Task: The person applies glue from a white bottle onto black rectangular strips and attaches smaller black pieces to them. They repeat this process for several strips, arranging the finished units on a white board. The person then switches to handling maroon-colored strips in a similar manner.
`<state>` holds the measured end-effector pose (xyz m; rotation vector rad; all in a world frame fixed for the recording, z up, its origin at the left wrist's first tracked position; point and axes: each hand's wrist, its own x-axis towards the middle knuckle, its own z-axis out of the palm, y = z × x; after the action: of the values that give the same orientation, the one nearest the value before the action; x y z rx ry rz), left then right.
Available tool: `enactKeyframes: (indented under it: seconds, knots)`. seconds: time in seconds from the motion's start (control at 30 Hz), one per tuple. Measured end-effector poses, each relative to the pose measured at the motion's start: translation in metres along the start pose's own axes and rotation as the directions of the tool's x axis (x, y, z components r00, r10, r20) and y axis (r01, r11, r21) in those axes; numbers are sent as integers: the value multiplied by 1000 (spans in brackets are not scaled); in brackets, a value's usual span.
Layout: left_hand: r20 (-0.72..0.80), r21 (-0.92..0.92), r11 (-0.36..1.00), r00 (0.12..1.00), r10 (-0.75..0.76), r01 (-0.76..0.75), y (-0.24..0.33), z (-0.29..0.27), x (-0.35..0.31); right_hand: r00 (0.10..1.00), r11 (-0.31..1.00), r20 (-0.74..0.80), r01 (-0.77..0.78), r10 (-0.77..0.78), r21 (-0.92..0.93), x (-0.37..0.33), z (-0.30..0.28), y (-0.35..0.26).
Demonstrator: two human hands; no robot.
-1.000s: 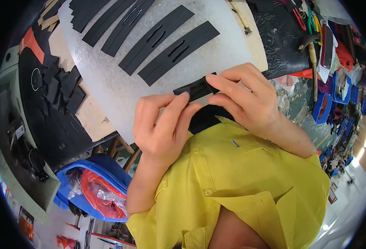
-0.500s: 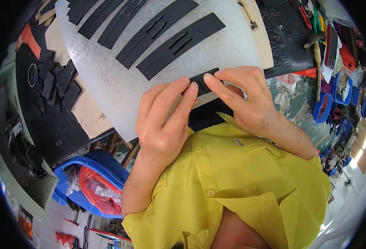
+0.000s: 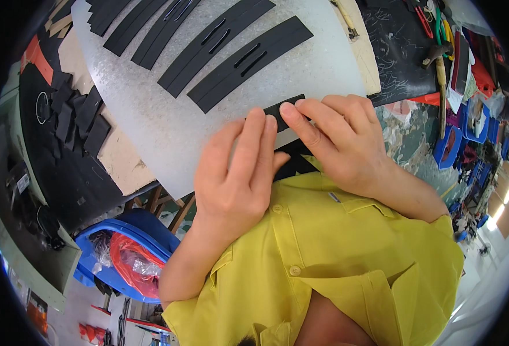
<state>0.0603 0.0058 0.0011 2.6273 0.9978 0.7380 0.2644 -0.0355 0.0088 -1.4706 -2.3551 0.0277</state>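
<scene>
A short black strip (image 3: 278, 120) lies at the near edge of a pale, translucent sheet, between my two hands. My left hand (image 3: 234, 170) has its fingers close together, with the fingertips pressed on the strip's left end. At the right end, my right hand (image 3: 346, 141) pinches the strip, thumb on top and index finger by its far edge. Fingers cover much of the piece, and its underside is hidden. Beyond it lies a longer, curved black strip (image 3: 222, 79) with two slots.
More curved black strips (image 3: 194, 64) are fanned across the pale sheet (image 3: 145, 95). Black offcuts (image 3: 81, 118) are heaped to the left. A blue bin (image 3: 87, 242) with red and clear plastic stands below the table. A hammer (image 3: 440, 75) and other tools lie at the right.
My left hand's fingers have drawn closer together and cover more of the strip's left end. My right thumb has slid slightly left. The sheet and strips have shifted slightly left in view.
</scene>
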Motion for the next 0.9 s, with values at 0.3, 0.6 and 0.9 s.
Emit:
enactKeyframes:
  seconds: [0.3,0.6,0.9]
  knots:
    - [177,293,954,984,4,-57,13,-25,19,954,999,298,10,-23,46,32,-35,-1]
    - [-179,-10,955,939,-293,296,-43,-13,25,986,985,-148,-47,72,168,68,3,66]
    - [-164,46,963,953,-254,264,-41,-12,23,988,971,-74,-120,137,207,66,-3,63]
